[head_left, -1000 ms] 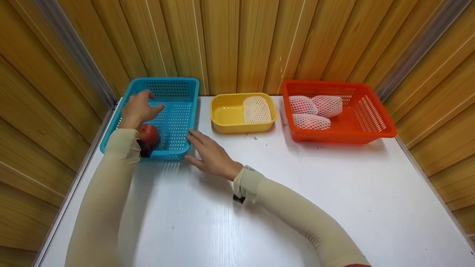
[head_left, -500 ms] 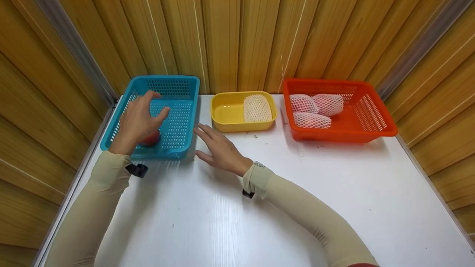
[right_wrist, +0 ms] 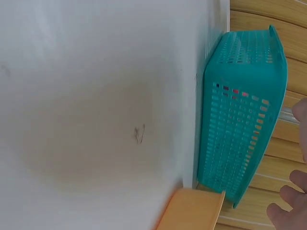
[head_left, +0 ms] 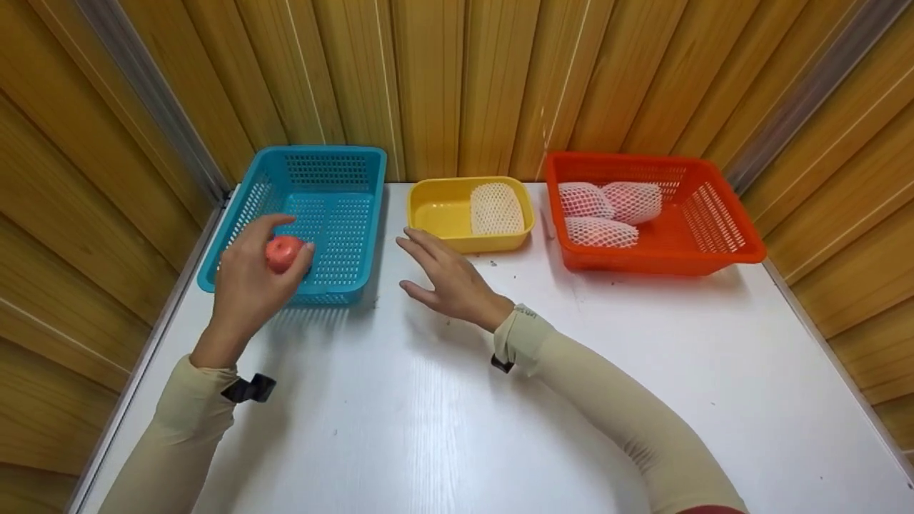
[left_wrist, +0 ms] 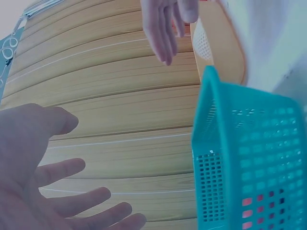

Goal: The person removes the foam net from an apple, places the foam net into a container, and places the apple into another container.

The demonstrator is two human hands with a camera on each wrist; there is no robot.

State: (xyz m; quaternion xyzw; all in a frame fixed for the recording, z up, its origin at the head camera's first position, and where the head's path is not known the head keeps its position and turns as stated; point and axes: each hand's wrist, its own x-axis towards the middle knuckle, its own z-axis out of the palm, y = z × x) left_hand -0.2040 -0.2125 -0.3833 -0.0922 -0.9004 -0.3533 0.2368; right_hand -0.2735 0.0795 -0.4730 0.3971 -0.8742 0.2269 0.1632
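Left hand (head_left: 250, 282) and right hand (head_left: 460, 285) are hovering, spread, empty, by the blue basket (head_left: 335, 171), seemingly between grasps; gripping its fruit (head_left: 283, 251) would be needing a tighter curl.

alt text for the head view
An open left hand overlaps a blue basket holding one red fruit; the open right hand hovers above a white table. A yellow tub holds white netting; a red basket, three netted fruits.

The left hand (head_left: 251, 278) partly hides the red fruit (head_left: 284, 252), the bottom edge cropping the left sleeve (head_left: 164, 450)
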